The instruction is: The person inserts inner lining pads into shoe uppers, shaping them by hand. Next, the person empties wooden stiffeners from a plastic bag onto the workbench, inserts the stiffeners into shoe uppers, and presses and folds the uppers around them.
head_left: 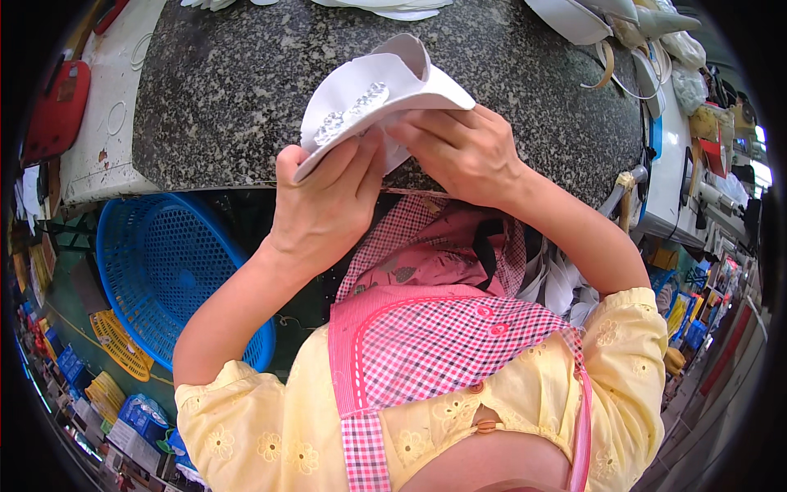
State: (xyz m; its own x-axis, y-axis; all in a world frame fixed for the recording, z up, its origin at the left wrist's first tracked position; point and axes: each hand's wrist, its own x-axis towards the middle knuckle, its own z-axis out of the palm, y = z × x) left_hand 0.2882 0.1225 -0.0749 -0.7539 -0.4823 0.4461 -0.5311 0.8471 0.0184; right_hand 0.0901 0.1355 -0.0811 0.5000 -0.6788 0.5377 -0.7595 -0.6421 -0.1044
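Over the near edge of a speckled stone slab [229,107], both my hands hold a white shoe upper [447,92], curved and tilted. A band of silvery, glittering stones runs along its face. My left hand [328,201] grips the lower left edge, thumb at the outer side and fingers curled behind and under it. My right hand [467,152] closes on the right part from below, its fingertips partly hidden under the piece.
Flat white pieces [393,8] lie at the slab's far edge, with more white curved pieces [570,16] at the far right. A blue basket [172,271] stands below at left. A red object [61,111] sits on the white side table [111,123].
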